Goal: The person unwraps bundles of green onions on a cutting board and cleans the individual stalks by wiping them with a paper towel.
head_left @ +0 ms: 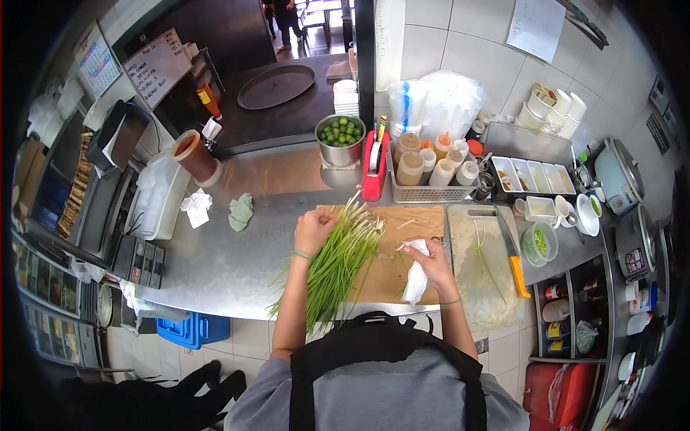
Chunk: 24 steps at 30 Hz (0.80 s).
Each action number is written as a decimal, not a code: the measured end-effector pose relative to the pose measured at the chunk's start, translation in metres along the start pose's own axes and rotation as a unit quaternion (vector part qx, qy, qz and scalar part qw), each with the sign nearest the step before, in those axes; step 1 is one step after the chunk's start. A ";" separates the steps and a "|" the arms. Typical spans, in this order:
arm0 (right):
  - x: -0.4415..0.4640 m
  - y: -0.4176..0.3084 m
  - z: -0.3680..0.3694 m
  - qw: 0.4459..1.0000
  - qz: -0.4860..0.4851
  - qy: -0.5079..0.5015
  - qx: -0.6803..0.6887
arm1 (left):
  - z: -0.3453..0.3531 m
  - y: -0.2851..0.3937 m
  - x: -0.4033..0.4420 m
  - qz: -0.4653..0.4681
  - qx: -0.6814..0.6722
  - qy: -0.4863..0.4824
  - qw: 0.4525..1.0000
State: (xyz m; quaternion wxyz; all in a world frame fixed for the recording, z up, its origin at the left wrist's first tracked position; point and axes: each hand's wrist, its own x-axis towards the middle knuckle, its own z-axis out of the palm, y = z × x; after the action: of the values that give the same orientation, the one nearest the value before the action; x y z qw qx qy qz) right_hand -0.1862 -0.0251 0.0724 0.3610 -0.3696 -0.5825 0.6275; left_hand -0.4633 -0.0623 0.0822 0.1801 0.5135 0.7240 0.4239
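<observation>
A large bundle of spring onions (336, 258) lies on a sheet of brown paper (392, 276), white ends pointing away from me and green tops hanging over the counter's front edge. My left hand (314, 230) is at the bundle's upper left edge, its fingers pinched on spring onion near the white ends. In my right hand (431, 264), over the paper's right side, is a crumpled white tissue (415, 281). Beside the paper, a worn cutting board (474, 287) holds a loose green stalk and a knife with an orange handle (517, 276).
Behind the paper stand a pot of green limes (340, 144), a red tape dispenser (374, 172) and a basket of sauce bottles (431, 192). A green cloth (241, 210) lies to the left. At right is a tub of chopped greens (539, 244). Another person's dark-clothed legs (194, 388) show lower left.
</observation>
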 end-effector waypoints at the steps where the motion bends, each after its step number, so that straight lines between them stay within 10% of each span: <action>1: 0.001 -0.001 0.003 1.000 0.007 -0.002 0.000 | -0.002 0.005 -0.001 0.011 -0.001 0.009 1.000; 15: 0.068 -0.064 0.089 0.986 -0.113 -0.072 0.099 | -0.027 0.069 0.002 0.039 -0.292 -0.065 0.953; 24: 0.068 -0.070 0.067 0.980 -0.158 -0.117 -0.034 | -0.050 0.093 -0.003 0.291 0.103 0.199 0.930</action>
State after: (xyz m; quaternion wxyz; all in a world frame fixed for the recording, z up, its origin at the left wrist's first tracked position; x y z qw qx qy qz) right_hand -0.2757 0.0077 0.1425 0.3720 -0.2087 -0.6927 0.5816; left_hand -0.4427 -0.0759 0.1847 -0.1526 0.6226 0.6032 0.4746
